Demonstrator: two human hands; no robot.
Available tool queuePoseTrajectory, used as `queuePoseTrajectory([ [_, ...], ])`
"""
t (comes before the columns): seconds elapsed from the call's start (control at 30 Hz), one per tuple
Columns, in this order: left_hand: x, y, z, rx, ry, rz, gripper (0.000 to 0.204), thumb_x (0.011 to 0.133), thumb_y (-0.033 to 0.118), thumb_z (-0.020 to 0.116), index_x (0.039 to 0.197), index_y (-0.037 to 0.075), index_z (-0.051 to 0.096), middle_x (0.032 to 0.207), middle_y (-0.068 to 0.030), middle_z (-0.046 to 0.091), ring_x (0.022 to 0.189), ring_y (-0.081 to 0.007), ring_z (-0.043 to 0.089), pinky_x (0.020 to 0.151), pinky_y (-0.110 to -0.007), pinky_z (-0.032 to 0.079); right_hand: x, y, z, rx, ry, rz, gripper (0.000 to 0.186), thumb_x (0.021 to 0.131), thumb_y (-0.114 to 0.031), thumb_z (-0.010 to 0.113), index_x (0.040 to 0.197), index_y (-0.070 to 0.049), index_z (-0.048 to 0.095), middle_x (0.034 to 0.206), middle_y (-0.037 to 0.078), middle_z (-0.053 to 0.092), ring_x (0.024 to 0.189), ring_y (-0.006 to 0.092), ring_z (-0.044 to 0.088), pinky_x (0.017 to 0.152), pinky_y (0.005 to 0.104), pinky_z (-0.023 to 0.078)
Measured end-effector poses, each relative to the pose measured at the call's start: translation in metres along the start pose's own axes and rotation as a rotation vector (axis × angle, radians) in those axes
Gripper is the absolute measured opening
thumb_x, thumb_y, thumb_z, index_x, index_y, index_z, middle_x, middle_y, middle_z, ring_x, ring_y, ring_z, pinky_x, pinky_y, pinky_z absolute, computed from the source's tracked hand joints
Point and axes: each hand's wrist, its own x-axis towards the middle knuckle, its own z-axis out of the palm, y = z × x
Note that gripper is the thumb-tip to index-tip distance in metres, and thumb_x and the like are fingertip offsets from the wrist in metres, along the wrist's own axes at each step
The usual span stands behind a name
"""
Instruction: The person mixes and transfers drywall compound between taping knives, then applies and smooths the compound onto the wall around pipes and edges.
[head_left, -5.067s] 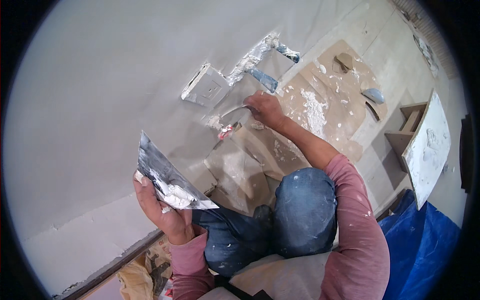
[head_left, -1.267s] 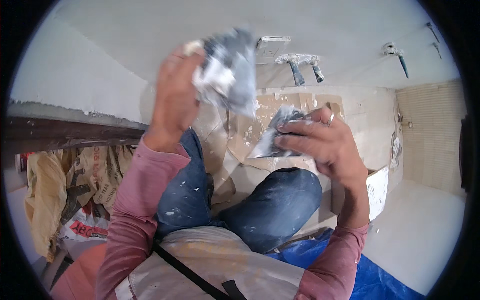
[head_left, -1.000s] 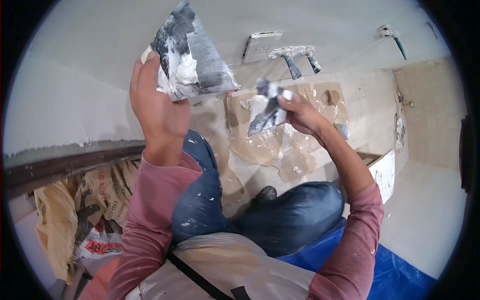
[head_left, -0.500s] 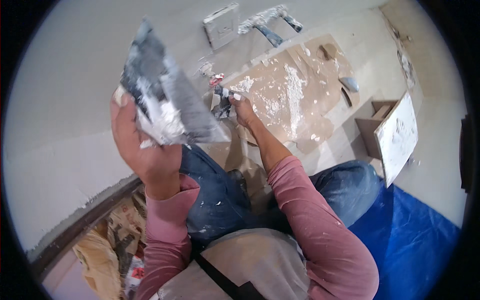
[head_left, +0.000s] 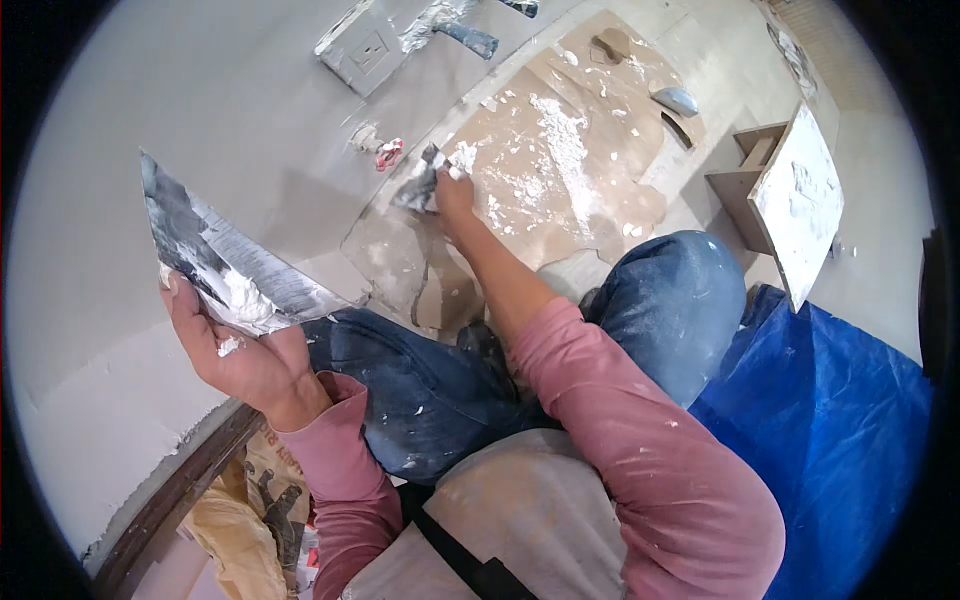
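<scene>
"What lay nearest?"

"Sacks (head_left: 230, 530), crumpled, well off to the near left of the cardboard (head_left: 535, 80); I couldn't tell what was in them. A blue tarp (head_left: 820, 430) spread nearer than the cardboard, to its right."

"And what was held?"

"The left hand (head_left: 250, 350), nearer than the cardboard and left of it, gripped a tilted plate (head_left: 240, 245), thumb over its edge. The plate bore a lump of white paste (head_left: 245, 298). The right hand (head_left: 455, 195) pinched a scraper (head_left: 414, 182) at the cardboard's near left edge; whether the blade touched anything, I couldn't tell."

"The cardboard itself?"

"It lay on the pale floor (head_left: 685, 207), strewn with white crumbs (head_left: 560, 135)."

"Farther out?"

"Right of the cardboard stood an open-sided stand (head_left: 738, 205) with a smeared white board (head_left: 800, 200). Left of the cardboard rose the grey wall (head_left: 200, 130), with a red fitting (head_left: 388, 153), a socket (head_left: 362, 50) and blue pipes (head_left: 468, 40)."
</scene>
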Motion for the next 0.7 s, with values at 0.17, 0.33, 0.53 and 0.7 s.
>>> queuePoseTrajectory([
  [0.17, 0.0, -0.015, 0.009, 0.059, 0.072, 0.027, 0.026, 0.101, 0.02, 0.049, 0.118, 0.004, 0.061, 0.119, -0.0068, 0.065, 0.111, -0.0191, 0.061, 0.099, -0.036, 0.046, 0.026, -0.009, 0.02, 0.275, 0.012, 0.194, 0.043, 0.091, -0.024, 0.062, 0.118, 0.01, 0.06, 0.114, 0.03, 0.064, 0.105, 0.0403, 0.065, 0.087, 0.044, 0.051],
  [0.33, 0.0, -0.024, 0.023, 0.086, -0.069, 0.015, 0.026, 0.102, 0.02, 0.047, 0.119, 0.004, 0.058, 0.119, -0.0065, 0.064, 0.112, -0.0193, 0.06, 0.098, -0.036, 0.046, 0.059, -0.011, 0.022, -0.005, 0.09, 0.101, 0.048, 0.092, -0.029, 0.061, 0.118, 0.011, 0.06, 0.12, 0.033, 0.062, 0.113, 0.0433, 0.062, 0.094, 0.0459, 0.049],
  [0.53, 0.0, -0.023, 0.02, 0.112, -0.195, 0.027, 0.027, 0.103, 0.019, 0.044, 0.121, 0.004, 0.057, 0.12, -0.0078, 0.063, 0.111, -0.0193, 0.059, 0.098, -0.036, 0.046, 0.04, -0.026, 0.043, -0.205, 0.071, 0.017, 0.043, 0.09, -0.026, 0.06, 0.115, 0.01, 0.061, 0.12, 0.034, 0.061, 0.114, 0.0453, 0.06, 0.095, 0.0468, 0.048],
  [0.7, -0.009, -0.036, 0.049, 0.159, -0.092, 0.023, 0.023, 0.102, 0.017, 0.039, 0.116, 0.002, 0.05, 0.108, -0.0093, 0.058, 0.1, -0.0169, 0.058, 0.087, -0.033, 0.048, 0.056, -0.037, 0.048, -0.091, 0.129, 0.1, 0.04, 0.088, -0.021, 0.061, 0.115, 0.009, 0.061, 0.117, 0.031, 0.062, 0.113, 0.0449, 0.06, 0.096, 0.0471, 0.047],
])
